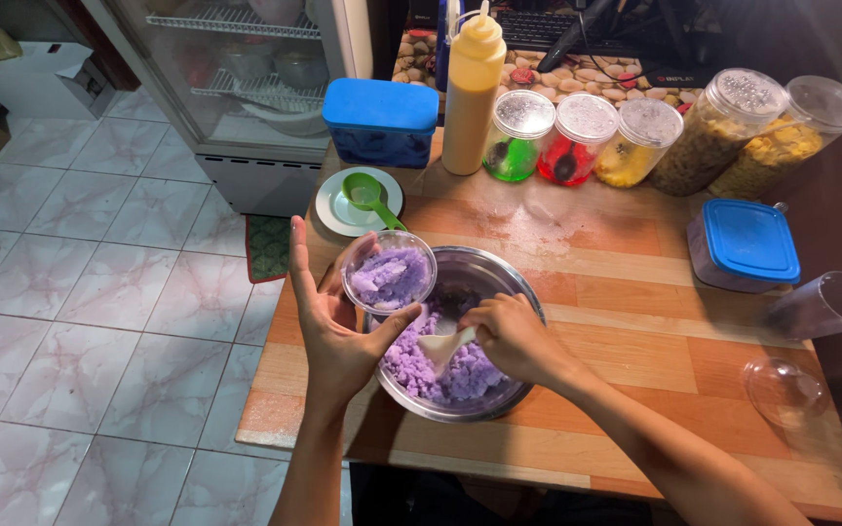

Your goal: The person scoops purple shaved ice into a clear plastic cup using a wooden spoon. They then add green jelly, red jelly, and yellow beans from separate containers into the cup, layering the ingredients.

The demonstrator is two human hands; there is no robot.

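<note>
Over the near left part of the wooden worktop (626,321), the left hand (338,326) held a small clear cup (389,271) tilted above the rim of a steel bowl (499,278), its fingers clamped around the cup's side and base. The cup was filled with purple shaved ice (392,276). More of the same purple ice lay heaped in the bowl, toward its near side. The right hand (514,336) rested over the bowl with its fingers closed on a white plastic spoon (443,346), whose scoop end touched the ice in the bowl.

Just behind the cup, a white saucer (338,209) carried a green measuring scoop (370,197). Beyond it stood a blue-lidded tub (382,119) and a tall yellow squeeze bottle (472,88). A row of clear jars ran along the back: green (518,136), red (577,141) and yellow (631,146) fillings, then two larger ones lying tilted. To the right sat a container with a blue lid (747,242), a tipped plastic pitcher (825,304), and a clear dome lid (782,390) near the worktop's front edge.
</note>
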